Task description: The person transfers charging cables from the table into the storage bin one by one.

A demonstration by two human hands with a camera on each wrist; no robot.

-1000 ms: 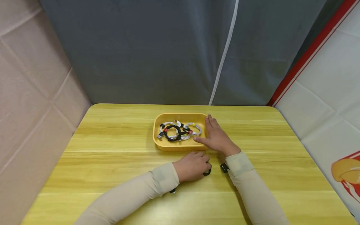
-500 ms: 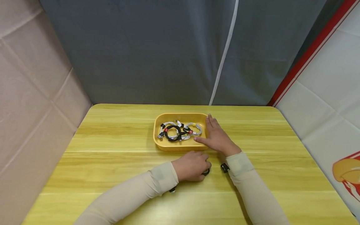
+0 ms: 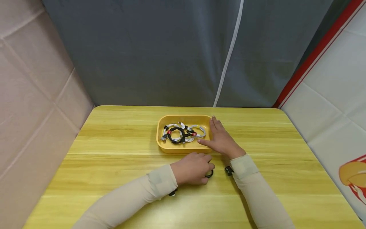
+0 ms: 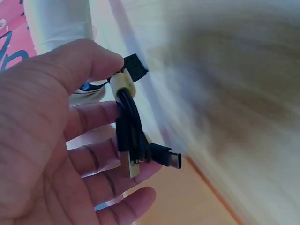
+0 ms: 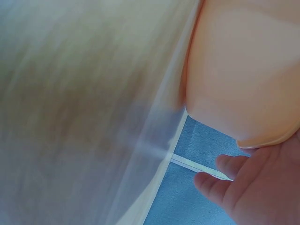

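A yellow tray [image 3: 171,149] stands on the wooden table [image 3: 114,143] and holds several coiled black and white cables [image 3: 181,133]. My right hand [image 3: 220,138] lies flat against the tray's right side, fingers straight; the tray's outer wall [image 5: 243,79] fills the right wrist view beside the fingers [image 5: 218,176]. My left hand [image 3: 193,168] rests on the table just in front of the tray. It grips a coiled black cable [image 4: 131,136] bound with a yellow tie, its USB plugs sticking out past the fingers [image 4: 108,159]. A loop of that cable [image 3: 209,174] shows under the hand.
A grey curtain [image 3: 160,51] with a white cord [image 3: 228,54] hangs behind the table. A beige panel [image 3: 34,95] closes the left side and a white and red banner [image 3: 331,95] the right. A small black item [image 3: 227,171] shows at my right wrist.
My left hand has drawn slightly back and left with the black cable. The right hand stays on the tray's side.
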